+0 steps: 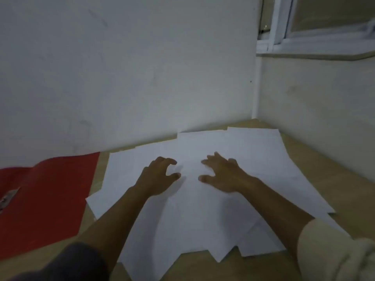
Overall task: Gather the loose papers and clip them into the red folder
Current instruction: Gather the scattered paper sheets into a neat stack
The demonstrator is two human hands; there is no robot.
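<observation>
White loose papers lie fanned and overlapping across the wooden table in your head view, their corners sticking out at different angles. The far sheets reach almost to the corner where the two pale walls meet.

Your left hand is over the middle of the pile. Its fingers are bent into a loose claw, with the thumb held apart from the forefinger and nothing pinched between them. Whether the fingertips press the top sheet or hang just above it, you cannot tell from this angle.

Your right hand is just beside it, also over the middle sheets, palm down. Its fingers are spread wide and nearly straight, the thumb stretched out toward the left hand, and it grips nothing.

The red folder lies open and flat on the table to the left of the pile. Its near-right edge is just beside the leftmost sheets, and neither hand touches it. A metal clip shows on the folder at the left border of the view, too blurred to tell how it stands.

A cream sleeve is pushed up your right forearm and a dark sleeve covers your left arm at the bottom edge. A white-framed window sits at the upper right above the wall
</observation>
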